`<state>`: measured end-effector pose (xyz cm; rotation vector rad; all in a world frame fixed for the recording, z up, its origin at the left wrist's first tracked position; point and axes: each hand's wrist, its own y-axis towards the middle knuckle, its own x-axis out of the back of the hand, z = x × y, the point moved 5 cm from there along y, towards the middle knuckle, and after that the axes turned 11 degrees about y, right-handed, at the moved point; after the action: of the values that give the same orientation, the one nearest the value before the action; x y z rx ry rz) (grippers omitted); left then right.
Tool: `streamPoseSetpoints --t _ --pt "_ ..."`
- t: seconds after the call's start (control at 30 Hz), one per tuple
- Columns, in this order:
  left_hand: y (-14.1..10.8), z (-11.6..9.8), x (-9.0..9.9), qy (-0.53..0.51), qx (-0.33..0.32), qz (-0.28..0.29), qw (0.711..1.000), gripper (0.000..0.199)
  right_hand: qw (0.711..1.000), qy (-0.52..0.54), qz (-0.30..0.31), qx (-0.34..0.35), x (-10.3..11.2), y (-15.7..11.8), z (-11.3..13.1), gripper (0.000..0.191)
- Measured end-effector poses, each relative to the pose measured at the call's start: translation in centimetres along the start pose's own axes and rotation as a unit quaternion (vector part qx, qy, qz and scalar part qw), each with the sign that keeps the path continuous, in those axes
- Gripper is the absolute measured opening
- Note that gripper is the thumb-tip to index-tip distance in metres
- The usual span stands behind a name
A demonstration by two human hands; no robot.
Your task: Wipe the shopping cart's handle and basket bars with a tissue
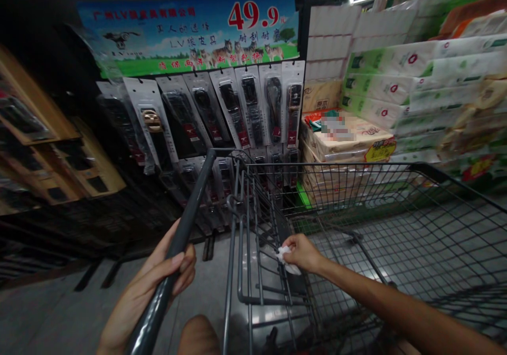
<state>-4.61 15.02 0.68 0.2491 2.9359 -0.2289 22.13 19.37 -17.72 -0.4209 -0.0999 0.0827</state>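
My left hand (174, 268) is wrapped round the grey handle bar (194, 207) of a shopping cart, thumb lying across it. Inside the cart's wire basket (356, 164), my right hand (303, 253) pinches a crumpled white tissue (288, 260). The tissue lies against a dark flat panel (282, 223) behind the fold-up wire seat (253, 297). My right forearm reaches in over the basket from the lower right. A knee (199, 336) shows below the handle.
Packaged belts (229, 101) hang on a rack ahead, under a blue and green price sign (186, 33). To the right stand stacked tissue packs (380, 83) and a pile of beige packs (344, 138). Wooden display boxes (35, 101) are at the left, above grey floor (51, 313).
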Motion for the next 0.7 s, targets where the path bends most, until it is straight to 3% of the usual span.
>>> streamPoseSetpoints --t 0.13,0.23,0.3,0.4,0.57,0.7 --pt "0.1 0.0 0.0 0.003 0.002 0.0 1.0 0.057 0.99 -0.109 -0.038 0.08 1.2 0.0 0.9 0.02" --pt "0.2 0.0 0.0 0.004 -0.001 0.003 1.0 0.058 0.994 -0.086 -0.061 0.036 2.2 0.3 1.0 0.018" --pt "0.2 0.0 0.0 0.005 -0.002 0.008 1.0 0.058 0.998 -0.044 -0.043 0.001 2.1 0.4 0.9 0.018" --pt "0.1 0.0 0.1 -0.001 0.003 0.006 1.0 0.059 0.999 -0.021 0.0 0.028 1.0 0.0 1.0 0.019" --pt "0.2 0.0 0.2 0.007 0.003 0.012 1.0 0.059 0.988 -0.096 0.009 0.124 -0.2 -1.0 0.6 0.012" --pt "0.1 -0.1 -0.1 0.007 0.004 0.009 1.0 0.057 0.977 -0.179 -0.004 0.119 0.6 -1.0 0.3 0.014"
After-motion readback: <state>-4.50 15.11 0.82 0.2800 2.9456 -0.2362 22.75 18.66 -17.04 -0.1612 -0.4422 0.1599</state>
